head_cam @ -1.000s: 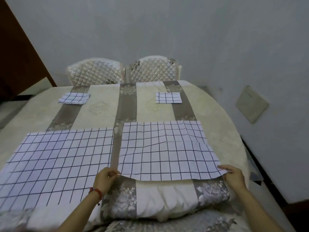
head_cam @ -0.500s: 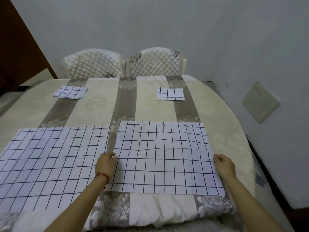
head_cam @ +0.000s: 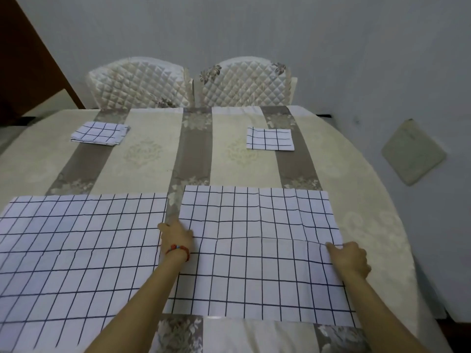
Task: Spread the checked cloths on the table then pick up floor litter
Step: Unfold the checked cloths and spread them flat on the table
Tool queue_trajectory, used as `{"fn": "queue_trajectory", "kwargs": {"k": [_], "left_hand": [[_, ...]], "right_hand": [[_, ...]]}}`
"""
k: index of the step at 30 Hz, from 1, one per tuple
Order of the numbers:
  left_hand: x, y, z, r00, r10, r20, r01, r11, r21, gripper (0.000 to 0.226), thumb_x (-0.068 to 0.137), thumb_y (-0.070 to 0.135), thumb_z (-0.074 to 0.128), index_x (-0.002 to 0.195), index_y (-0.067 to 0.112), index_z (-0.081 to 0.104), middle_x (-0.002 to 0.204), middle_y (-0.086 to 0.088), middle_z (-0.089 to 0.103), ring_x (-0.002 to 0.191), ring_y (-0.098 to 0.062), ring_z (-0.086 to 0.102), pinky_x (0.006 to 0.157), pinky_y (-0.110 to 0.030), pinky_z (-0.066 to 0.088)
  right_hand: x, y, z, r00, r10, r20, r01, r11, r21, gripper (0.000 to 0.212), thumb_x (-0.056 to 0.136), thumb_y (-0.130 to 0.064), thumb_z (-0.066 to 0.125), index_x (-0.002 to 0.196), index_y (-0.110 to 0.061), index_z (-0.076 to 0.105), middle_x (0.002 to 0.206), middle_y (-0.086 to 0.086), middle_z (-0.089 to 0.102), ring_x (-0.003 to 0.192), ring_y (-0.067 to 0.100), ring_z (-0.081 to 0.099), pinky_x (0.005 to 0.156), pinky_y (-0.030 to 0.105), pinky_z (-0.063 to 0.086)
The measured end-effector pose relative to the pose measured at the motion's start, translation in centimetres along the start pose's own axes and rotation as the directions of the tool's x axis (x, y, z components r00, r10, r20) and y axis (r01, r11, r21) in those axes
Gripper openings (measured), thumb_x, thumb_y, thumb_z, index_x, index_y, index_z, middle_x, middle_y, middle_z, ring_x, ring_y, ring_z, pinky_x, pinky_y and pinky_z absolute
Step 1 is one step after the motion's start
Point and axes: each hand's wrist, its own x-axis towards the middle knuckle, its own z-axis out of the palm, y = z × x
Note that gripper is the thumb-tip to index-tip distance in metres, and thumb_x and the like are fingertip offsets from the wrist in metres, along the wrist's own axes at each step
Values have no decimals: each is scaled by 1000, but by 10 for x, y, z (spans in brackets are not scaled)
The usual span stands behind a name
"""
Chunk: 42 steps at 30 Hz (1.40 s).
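1. Step in hand: smoothing the second opened white cloth with a dark grid check (head_cam: pixel 257 250), which lies flat on the oval surface under a cream-and-taupe striped cover (head_cam: pixel 369 200); this cloth serves as the landmark below.
2. The left hand (head_cam: pixel 177 235) rests on that cloth's left edge, in the gap beside the other opened checked cloth (head_cam: pixel 76 253); its fingers look pressed flat, grasping nothing.
3. The right hand (head_cam: pixel 349 258) sits at the cloth's right edge, level with a raised crease; whether its fingertips pinch the edge or merely press on it cannot be told from this angle.
4. Beyond the landmark cloth, toward the two quilted chair backs (head_cam: pixel 191 82), two folded checked cloths remain: one (head_cam: pixel 270 138) straight beyond it, one (head_cam: pixel 100 133) beyond and to its left.
5. Judged next move: flatten the crease, then reach beyond for a folded cloth and open it. The floor litter step looks not yet begun.
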Motion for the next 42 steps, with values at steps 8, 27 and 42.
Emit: {"fn": "queue_trajectory", "kwargs": {"k": [8, 27, 42], "left_hand": [[3, -15, -8, 999, -35, -1, 35, 997, -69, 35, 81, 13, 64, 52, 13, 44, 53, -1, 43, 53, -19, 43, 53, -23, 35], [-25, -44, -7, 996, -1, -91, -3, 999, -49, 21, 85, 26, 62, 83, 5, 61, 84, -13, 63, 72, -25, 54, 64, -31, 45], [-16, -41, -2, 990, 29, -138, -29, 1000, 0, 25, 87, 32, 58, 81, 7, 58, 86, -15, 66, 73, -26, 53, 62, -32, 41]], "right_hand": [[6, 5, -8, 994, -78, -78, 78, 997, -12, 33, 85, -32, 59, 100, -3, 63, 110, 22, 61, 108, 38, 49, 95, 43, 33], [19, 34, -19, 976, -212, -40, 214, 975, 59, 22, 88, -25, 59, 91, -5, 64, 97, 19, 69, 93, 37, 60, 98, 45, 35], [29, 29, -12, 963, -255, -92, 260, 965, 45, 22, 89, -26, 57, 91, -5, 63, 93, 18, 69, 91, 36, 60, 95, 40, 32]]}}
